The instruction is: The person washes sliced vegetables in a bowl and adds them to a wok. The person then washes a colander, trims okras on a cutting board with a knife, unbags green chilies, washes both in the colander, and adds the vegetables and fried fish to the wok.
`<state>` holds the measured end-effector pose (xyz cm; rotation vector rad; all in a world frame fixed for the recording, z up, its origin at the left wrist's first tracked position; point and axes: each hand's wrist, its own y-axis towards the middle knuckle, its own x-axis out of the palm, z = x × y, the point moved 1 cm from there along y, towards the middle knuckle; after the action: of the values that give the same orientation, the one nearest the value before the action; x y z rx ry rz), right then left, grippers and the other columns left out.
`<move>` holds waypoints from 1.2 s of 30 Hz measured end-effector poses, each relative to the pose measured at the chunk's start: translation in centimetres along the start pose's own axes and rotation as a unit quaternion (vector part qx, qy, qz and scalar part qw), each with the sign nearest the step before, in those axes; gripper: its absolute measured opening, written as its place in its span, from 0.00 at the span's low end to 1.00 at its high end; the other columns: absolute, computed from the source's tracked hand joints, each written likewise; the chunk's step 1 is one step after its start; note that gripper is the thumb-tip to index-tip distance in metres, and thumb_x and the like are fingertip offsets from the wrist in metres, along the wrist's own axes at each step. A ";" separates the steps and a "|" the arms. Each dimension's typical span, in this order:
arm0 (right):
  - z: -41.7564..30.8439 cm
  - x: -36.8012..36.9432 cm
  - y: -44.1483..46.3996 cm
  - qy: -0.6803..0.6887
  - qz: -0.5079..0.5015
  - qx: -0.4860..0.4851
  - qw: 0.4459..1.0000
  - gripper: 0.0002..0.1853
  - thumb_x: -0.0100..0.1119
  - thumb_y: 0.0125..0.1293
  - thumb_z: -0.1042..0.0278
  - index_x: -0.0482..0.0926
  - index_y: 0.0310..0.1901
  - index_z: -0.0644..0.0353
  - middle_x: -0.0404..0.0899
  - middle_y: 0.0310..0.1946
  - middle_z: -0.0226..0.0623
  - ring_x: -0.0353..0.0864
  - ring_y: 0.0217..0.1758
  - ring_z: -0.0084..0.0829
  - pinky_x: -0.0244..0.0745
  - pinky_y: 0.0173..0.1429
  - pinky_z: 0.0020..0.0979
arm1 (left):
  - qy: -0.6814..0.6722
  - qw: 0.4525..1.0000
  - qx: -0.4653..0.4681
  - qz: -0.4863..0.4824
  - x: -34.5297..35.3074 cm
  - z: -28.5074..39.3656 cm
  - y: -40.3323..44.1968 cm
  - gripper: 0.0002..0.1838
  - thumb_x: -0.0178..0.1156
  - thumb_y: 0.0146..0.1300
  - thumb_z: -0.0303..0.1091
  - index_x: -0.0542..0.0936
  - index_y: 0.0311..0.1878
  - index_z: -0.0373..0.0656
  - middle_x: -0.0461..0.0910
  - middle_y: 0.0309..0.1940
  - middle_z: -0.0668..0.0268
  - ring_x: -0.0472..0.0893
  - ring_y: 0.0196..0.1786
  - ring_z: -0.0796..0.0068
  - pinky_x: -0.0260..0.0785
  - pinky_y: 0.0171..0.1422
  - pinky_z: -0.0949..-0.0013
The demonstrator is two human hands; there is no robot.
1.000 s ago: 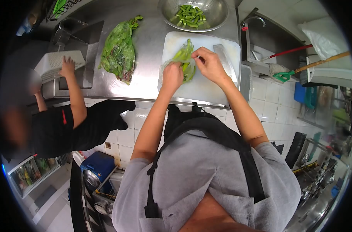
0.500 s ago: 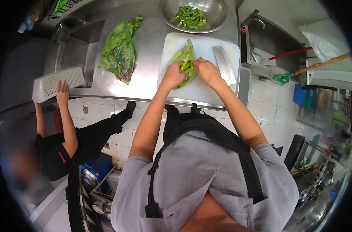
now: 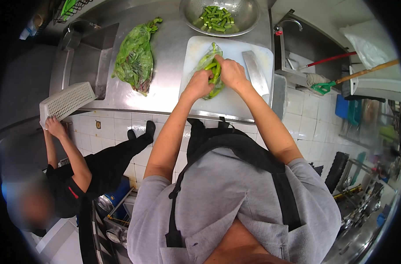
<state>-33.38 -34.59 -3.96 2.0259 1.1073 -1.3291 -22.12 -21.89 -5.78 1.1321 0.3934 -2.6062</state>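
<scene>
R hand (image 3: 232,74) moved fwd; it & L hand (image 3: 201,84) grip bagged veg (image 3: 217,75), knife (image 3: 255,73) nr R edge of board (image 3: 236,100).

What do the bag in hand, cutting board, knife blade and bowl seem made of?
Bag: probably thin, glossy plastic film; green vegetables show through. Cutting board: likely plastic, white and fairly matte, with no wood grain visible. Knife blade: apparently steel, smooth and grey with a soft sheen. Bowl: metal, probably stainless steel, polished, judging by its bright reflections.

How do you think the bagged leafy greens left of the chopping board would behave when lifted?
The bagged leafy greens would probably sag, since the wrapping looks thin and crumpled. Lying flattish and irregular, they seem unlikely to roll.
</scene>
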 end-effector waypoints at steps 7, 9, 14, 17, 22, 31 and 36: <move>-0.4 -1.2 -0.3 -0.056 -0.035 -0.038 0.997 0.10 0.58 0.63 0.74 0.86 0.43 0.59 0.85 0.41 0.49 0.88 0.45 0.52 0.83 0.47 0.50 | 0.048 0.973 0.002 0.224 -2.4 -2.0 1.3 0.09 0.64 0.59 0.24 0.87 0.43 0.34 0.85 0.39 0.44 0.85 0.46 0.43 0.78 0.54 0.53; -0.8 0.4 0.1 -0.057 0.010 -0.144 0.988 0.08 0.57 0.63 0.74 0.86 0.39 0.60 0.84 0.42 0.50 0.88 0.45 0.52 0.83 0.47 0.49 | 0.046 0.980 -0.024 0.191 -2.3 -2.5 1.5 0.09 0.61 0.60 0.22 0.87 0.42 0.33 0.86 0.39 0.44 0.85 0.44 0.41 0.79 0.52 0.52; -2.0 5.7 2.1 -0.058 -0.031 -0.191 0.979 0.07 0.57 0.64 0.74 0.86 0.37 0.60 0.81 0.48 0.49 0.88 0.48 0.49 0.84 0.49 0.46 | -0.266 0.954 -0.125 0.053 -0.4 -8.7 3.5 0.12 0.60 0.60 0.20 0.83 0.48 0.32 0.86 0.37 0.54 0.86 0.35 0.57 0.80 0.42 0.60; -1.6 4.9 4.0 -0.060 -0.058 -0.159 0.984 0.08 0.58 0.64 0.73 0.87 0.38 0.58 0.80 0.51 0.46 0.88 0.49 0.49 0.83 0.50 0.46 | -0.375 0.910 -0.157 0.079 -0.7 -8.3 3.2 0.13 0.60 0.58 0.18 0.82 0.47 0.31 0.84 0.36 0.59 0.84 0.31 0.70 0.78 0.38 0.66; -1.9 3.6 5.1 -0.160 -0.115 -0.200 0.960 0.17 0.62 0.61 0.74 0.84 0.53 0.53 0.77 0.57 0.42 0.86 0.52 0.47 0.82 0.55 0.45 | -0.199 0.960 -0.111 0.164 -1.7 -7.0 2.2 0.15 0.61 0.56 0.20 0.83 0.48 0.33 0.83 0.35 0.61 0.83 0.31 0.73 0.76 0.38 0.67; -1.8 0.1 6.1 -0.136 -0.138 -0.182 0.964 0.19 0.63 0.59 0.74 0.85 0.53 0.50 0.83 0.54 0.38 0.86 0.56 0.42 0.83 0.54 0.47 | -0.141 0.970 -0.123 0.152 -2.1 -4.3 0.9 0.21 0.65 0.52 0.23 0.83 0.53 0.36 0.87 0.40 0.51 0.88 0.44 0.54 0.78 0.52 0.60; 0.7 -0.5 6.6 -0.061 -0.152 -0.240 0.957 0.19 0.63 0.55 0.77 0.84 0.50 0.55 0.85 0.50 0.39 0.86 0.52 0.44 0.81 0.55 0.46 | -0.155 0.970 -0.130 0.137 -2.5 -4.8 0.8 0.23 0.67 0.51 0.24 0.84 0.54 0.36 0.87 0.38 0.52 0.87 0.42 0.55 0.78 0.51 0.60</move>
<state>-28.37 -39.02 -4.11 1.4443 1.5532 -1.1576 -17.03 -20.65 -7.21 0.6293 0.4547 -2.3492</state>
